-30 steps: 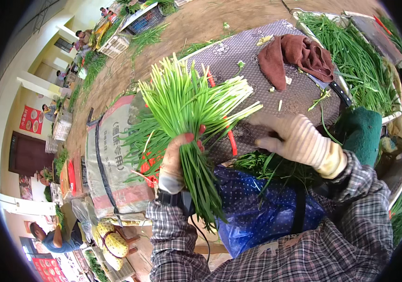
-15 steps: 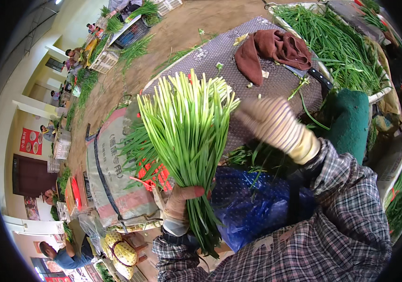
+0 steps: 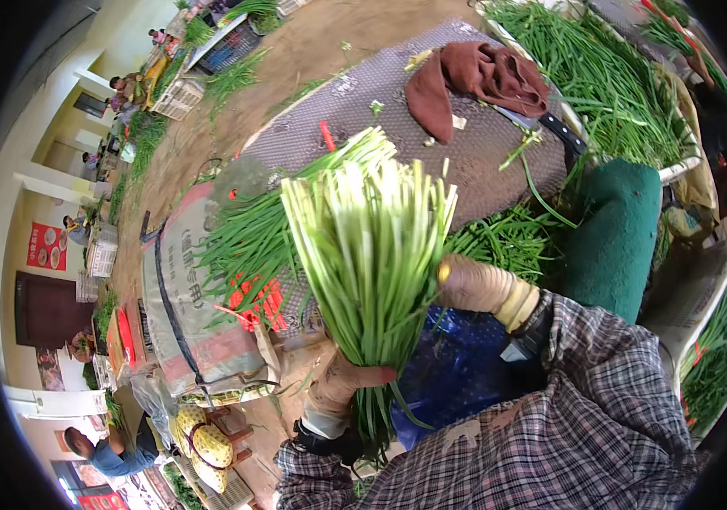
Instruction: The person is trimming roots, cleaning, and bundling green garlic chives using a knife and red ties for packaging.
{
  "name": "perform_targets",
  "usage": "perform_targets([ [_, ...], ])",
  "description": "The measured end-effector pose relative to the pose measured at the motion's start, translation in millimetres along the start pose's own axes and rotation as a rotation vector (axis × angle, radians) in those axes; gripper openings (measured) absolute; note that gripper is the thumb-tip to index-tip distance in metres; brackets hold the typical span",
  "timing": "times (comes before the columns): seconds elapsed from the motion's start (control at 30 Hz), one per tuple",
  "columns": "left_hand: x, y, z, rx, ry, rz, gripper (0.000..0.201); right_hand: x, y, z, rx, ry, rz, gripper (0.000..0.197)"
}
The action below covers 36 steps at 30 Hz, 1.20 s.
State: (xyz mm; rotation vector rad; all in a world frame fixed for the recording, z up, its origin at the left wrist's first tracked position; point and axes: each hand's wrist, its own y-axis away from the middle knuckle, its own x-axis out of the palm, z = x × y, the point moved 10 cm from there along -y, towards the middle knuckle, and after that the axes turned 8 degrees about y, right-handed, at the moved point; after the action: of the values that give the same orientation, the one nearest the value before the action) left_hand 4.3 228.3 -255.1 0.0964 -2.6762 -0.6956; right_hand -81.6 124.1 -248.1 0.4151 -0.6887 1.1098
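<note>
My left hand (image 3: 338,387) is wrapped round the lower, leafy part of a thick bunch of garlic chives (image 3: 372,246), the thumb across its front. The bunch stands nearly upright, pale cut ends at the top. At its right side is my gloved right hand (image 3: 486,291), fingers curled in; whether it grips any stalks is hidden. Behind the bunch, more garlic chives (image 3: 253,223) lie at the edge of a grey padded work surface (image 3: 312,127). Loose green leaves (image 3: 508,242) are heaped beyond my right hand. Blue plastic (image 3: 452,370) covers my lap.
A brown cloth (image 3: 486,81) and a black-handled knife (image 3: 563,133) lie on the far part of the surface. A crate of chives (image 3: 584,81) stands at the far right. To the left are a printed sack (image 3: 176,297) and red ties (image 3: 260,302). Other people work farther left.
My right hand has come down and toward me, to the bunch's right side. The held bunch has shifted right, exposing more of the chives behind it. The head view has shifted slightly.
</note>
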Motion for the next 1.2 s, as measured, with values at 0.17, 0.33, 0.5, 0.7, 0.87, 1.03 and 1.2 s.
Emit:
perform_targets([
  [0.17, 29, 4, 47, -0.129, -0.103, 0.12, 0.065, -40, 8, -10, -0.056, -0.169, -0.188, 0.08],
  [0.33, 45, 7, 72, -0.256, -0.423, 0.172, 0.064, -72, 30, -55, 0.065, -0.436, -0.204, 0.072],
  [0.5, 76, 4, 55, -0.007, -0.761, 0.39, 0.065, -90, 39, -67, -0.015, -0.504, -0.053, 0.081],
  [0.7, 53, -6, -7, -0.075, -0.555, 0.328, 0.111, -74, 37, -41, -0.098, -0.483, 0.0, 0.084],
  [0.87, 57, -31, -52, 0.001, -0.52, 0.188, 0.127, -59, 30, -26, 0.008, -0.229, -0.085, 0.086],
  [1.03, 75, -38, -29, 0.334, -0.851, -0.019, 0.132, -34, 37, 21, -0.11, 0.239, -0.227, 0.09],
  [1.2, 76, -43, -11, 0.378, -0.84, -0.195, 0.124, -58, 47, 32, -0.137, 0.182, -0.421, 0.111],
])
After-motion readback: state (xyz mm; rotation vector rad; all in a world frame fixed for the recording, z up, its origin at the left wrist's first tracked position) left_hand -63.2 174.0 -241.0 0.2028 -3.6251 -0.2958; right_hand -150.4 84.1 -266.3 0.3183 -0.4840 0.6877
